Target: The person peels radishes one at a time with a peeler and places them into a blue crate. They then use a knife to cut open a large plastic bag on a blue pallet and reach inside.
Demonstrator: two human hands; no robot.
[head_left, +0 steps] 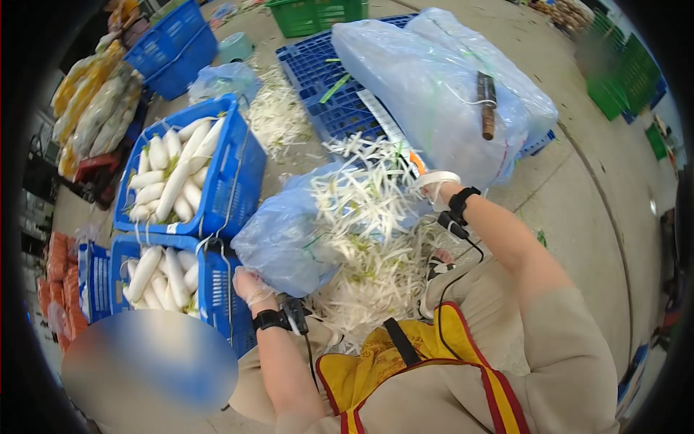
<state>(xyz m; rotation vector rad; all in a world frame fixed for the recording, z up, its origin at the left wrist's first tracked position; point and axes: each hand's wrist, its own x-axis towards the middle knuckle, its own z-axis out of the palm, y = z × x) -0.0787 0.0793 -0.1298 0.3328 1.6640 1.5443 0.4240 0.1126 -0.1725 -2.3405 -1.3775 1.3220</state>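
Observation:
My left hand point(254, 287), in a thin translucent glove, is closed at the near left edge of a blue plastic bag point(285, 235), beside the crate wall. A heap of white radish peelings point(365, 188) lies over the bag, and more loose peelings point(372, 282) cover the floor in front of me. At the far right side of the heap is my gloved right hand point(439, 186), its fingers curled toward the peelings and bag. Something white lies across that hand; what its fingers grip is hidden.
Two blue crates point(242, 173) of white radishes point(177, 170) stand at my left. Ahead, large filled plastic bags point(434, 87) rest on a blue pallet point(307, 76), with a dark-handled tool point(486, 108) on top. Further peelings point(278, 112) lie on the floor beyond. Green crates point(625, 79) stand far right.

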